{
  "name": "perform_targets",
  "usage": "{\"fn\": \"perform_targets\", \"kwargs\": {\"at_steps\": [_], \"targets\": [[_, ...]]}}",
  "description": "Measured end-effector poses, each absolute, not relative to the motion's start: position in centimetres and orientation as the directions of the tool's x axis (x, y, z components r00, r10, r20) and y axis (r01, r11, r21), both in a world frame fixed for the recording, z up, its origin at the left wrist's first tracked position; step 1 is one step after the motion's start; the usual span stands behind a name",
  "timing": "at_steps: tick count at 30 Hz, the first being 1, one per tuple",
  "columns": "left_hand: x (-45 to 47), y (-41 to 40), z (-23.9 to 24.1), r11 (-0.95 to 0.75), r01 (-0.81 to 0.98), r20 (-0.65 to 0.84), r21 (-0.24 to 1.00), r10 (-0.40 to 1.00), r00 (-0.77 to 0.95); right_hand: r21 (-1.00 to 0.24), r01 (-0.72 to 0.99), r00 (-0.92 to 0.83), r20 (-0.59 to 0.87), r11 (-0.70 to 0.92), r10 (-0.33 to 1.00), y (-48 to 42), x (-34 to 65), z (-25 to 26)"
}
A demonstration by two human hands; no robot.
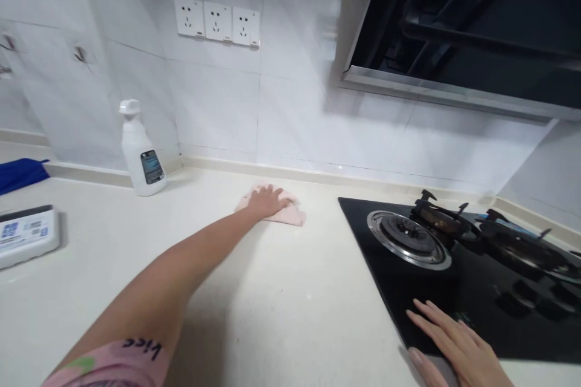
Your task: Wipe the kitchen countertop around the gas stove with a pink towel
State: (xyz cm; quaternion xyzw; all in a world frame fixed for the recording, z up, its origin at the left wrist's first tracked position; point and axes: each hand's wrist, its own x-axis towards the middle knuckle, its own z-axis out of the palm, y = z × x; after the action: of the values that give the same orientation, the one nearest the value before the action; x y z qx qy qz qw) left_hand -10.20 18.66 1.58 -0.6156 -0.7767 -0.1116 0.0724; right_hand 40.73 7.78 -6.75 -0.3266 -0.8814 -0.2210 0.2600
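1. The left hand (pixel 267 201) lay flat, palm down, on a pink cloth (pixel 293 214), fingers spread rather than curled around it, with the arm stretched far forward across the pale countertop (pixel 281 308).
2. The cloth sat crumpled near the back of the counter, just short of the raised strip at the foot of the tiled wall, between the spray bottle (pixel 140 151) and the black glass hob (pixel 458 296).
3. The right hand (pixel 454 344) rested open, fingers straight and together, on the hob's front left corner (it held nothing).
4. The white spray bottle stood upright by the wall, well to the left of the cloth.
5. A steel-ringed burner (pixel 408 237) lay behind the right hand, with dark pan supports beyond it.
6. A blue cloth (pixel 20 174) and a flat white box (pixel 25 234) sat at the far left.
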Motion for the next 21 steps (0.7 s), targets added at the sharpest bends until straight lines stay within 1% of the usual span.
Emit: {"fn": "perform_targets", "kwargs": {"at_steps": [3,5,9,13,16,18,21], "targets": [[-4.1,21.4,1.1,0.088,0.992,0.268,0.093,0.957,-0.111,0.217,0.696,-0.637,0.627,0.685,0.449,7.6,40.2,-6.6],[-0.3,22.2,1.0,0.01,0.995,0.273,0.101,0.961,-0.038,0.189,0.713,-0.612,0.637,0.675,0.468,7.5,40.0,-6.8],[5.5,21.7,0.9,-0.127,0.984,0.265,0.124,0.96,0.091,0.053,0.753,-0.545,0.609,0.656,0.576,7.3,39.8,-7.2],[8.5,18.5,0.7,-0.213,0.964,0.23,0.158,0.958,0.174,-0.12,0.766,-0.464,0.578,0.632,0.671,7.0,39.5,-6.8],[10.1,14.8,0.4,-0.256,0.948,0.183,0.187,0.958,0.223,-0.235,0.75,-0.392,0.596,0.618,0.701,6.9,39.3,-6.2],[11.2,12.0,0.1,-0.287,0.935,0.135,0.209,0.955,0.263,-0.268,0.744,-0.356,0.616,0.612,0.703,7.0,39.3,-6.0],[13.2,7.5,-0.2,-0.335,0.91,0.068,0.246,0.942,0.328,-0.276,0.755,-0.315,0.643,0.595,0.698,7.1,39.3,-5.9]]}}
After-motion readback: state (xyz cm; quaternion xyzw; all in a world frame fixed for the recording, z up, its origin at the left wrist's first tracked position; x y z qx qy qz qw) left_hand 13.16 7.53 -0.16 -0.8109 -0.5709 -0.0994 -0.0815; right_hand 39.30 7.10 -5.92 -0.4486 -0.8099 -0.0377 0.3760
